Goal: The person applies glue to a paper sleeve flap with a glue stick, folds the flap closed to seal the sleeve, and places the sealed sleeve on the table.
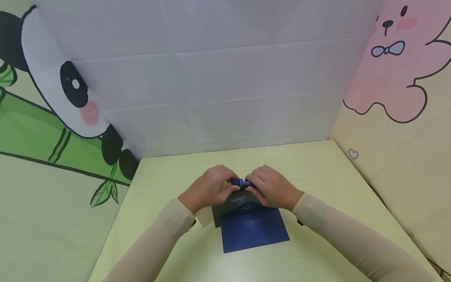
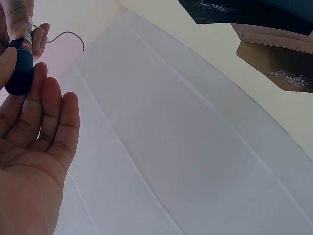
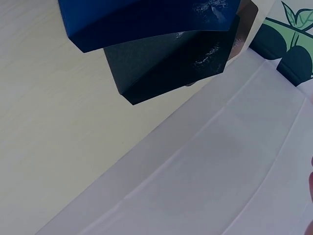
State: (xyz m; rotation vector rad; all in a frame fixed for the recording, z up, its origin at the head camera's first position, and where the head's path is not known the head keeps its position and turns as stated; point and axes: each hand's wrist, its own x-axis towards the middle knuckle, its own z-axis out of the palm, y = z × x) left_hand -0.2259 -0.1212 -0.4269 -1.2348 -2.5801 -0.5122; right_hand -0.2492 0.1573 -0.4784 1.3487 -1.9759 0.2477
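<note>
A dark blue glue stick (image 1: 243, 182) with a printed label is held sideways above the table between both hands. My left hand (image 1: 213, 187) pinches its dark cap end between thumb and fingers, the other fingers loosely bent in the left wrist view. My right hand (image 1: 270, 187) grips the labelled body; only a sliver of its fingers shows in the right wrist view. Below lie overlapping envelopes: a blue envelope (image 1: 254, 232) in front, a dark grey envelope (image 1: 230, 203) behind it, and a beige envelope (image 1: 205, 216) at the left. Whitish smears mark their flaps in the wrist views.
The pale yellow table (image 1: 169, 250) meets a white back wall (image 1: 225, 125). Side panels carry a panda drawing (image 1: 53, 78) at left and a pink bear drawing (image 1: 391, 78) at right. A dark cable (image 1: 380, 199) runs along the right table edge.
</note>
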